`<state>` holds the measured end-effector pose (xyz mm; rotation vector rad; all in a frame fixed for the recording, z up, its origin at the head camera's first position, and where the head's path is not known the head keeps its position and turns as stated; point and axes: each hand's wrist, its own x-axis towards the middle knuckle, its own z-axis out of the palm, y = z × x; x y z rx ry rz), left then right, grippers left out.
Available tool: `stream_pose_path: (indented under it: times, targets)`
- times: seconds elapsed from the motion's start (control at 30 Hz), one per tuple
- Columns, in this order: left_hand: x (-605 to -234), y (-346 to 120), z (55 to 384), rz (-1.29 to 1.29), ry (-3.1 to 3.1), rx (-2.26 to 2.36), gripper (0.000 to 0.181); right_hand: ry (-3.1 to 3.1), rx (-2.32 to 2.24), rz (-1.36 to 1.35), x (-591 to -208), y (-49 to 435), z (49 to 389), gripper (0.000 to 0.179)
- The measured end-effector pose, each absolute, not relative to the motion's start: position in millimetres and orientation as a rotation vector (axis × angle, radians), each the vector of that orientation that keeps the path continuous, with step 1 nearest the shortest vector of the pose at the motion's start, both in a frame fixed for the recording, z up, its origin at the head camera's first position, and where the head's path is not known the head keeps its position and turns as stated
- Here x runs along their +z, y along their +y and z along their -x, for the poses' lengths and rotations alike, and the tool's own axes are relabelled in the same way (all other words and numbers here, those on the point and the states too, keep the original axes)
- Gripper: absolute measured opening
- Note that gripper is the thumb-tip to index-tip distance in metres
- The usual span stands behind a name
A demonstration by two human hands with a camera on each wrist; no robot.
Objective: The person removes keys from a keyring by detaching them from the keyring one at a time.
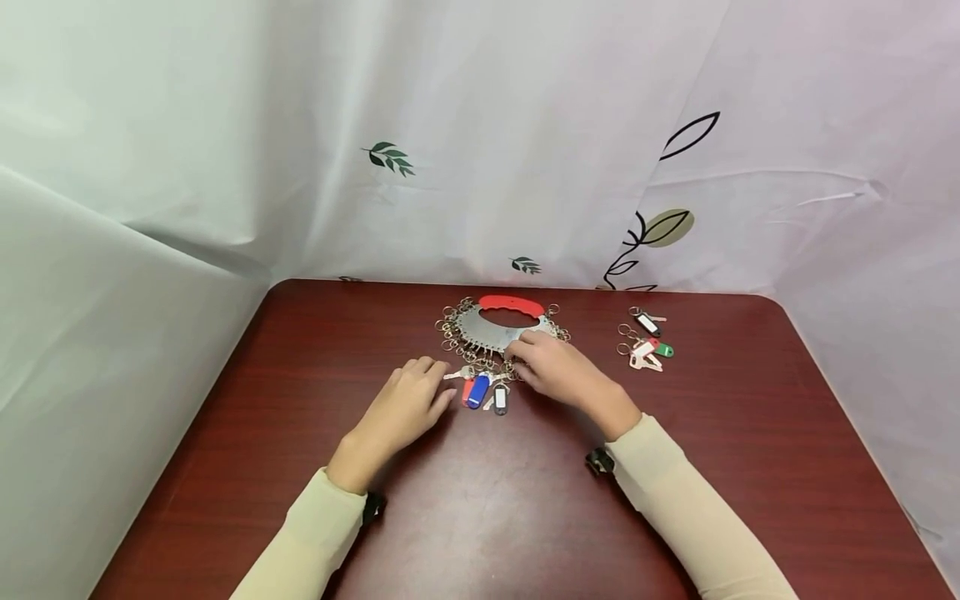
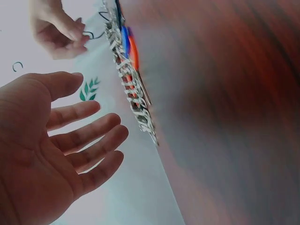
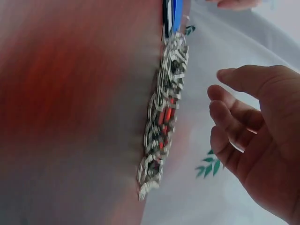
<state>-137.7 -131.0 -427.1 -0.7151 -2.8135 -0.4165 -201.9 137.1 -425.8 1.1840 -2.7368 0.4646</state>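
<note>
A crescent-shaped metal key holder (image 1: 483,335) with a red handle (image 1: 512,304) lies on the table, split rings all along its curved edge. On its near side hang a blue key tag (image 1: 477,392), a black key tag (image 1: 501,400) with a white label, a partly covered red tag (image 1: 467,392) and some keys. My left hand (image 1: 401,406) is left of these tags, its fingertips near a silver key (image 1: 458,373). In the left wrist view its fingers are spread and hold nothing. My right hand (image 1: 558,367) is over the holder's right side; the right wrist view shows its fingers loosely bent around nothing.
Loose keys lie at the right on the dark red table (image 1: 480,517), with a black tag (image 1: 647,323), a red tag (image 1: 646,348) and a green tag (image 1: 663,350). A white leaf-patterned curtain (image 1: 480,167) hangs behind the table and along its sides.
</note>
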Motion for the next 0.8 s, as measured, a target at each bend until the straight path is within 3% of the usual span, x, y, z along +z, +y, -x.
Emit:
stream_pose_path:
  times: [0.13, 0.57, 0.8]
  targets:
    - [-425, -121, 135, 0.699, -2.836, -0.442, 0.034, -2.837, 0.462, -1.092, -429, 125, 199, 0.008]
    - [-430, -100, 134, 0.625, -2.824, -0.472, 0.018, -2.997, 0.294, -0.814, -437, 97, 190, 0.026]
    - [-430, -92, 140, 0.567, -2.854, -0.571, 0.021, -3.048, 0.274, -0.759, -439, 93, 191, 0.027]
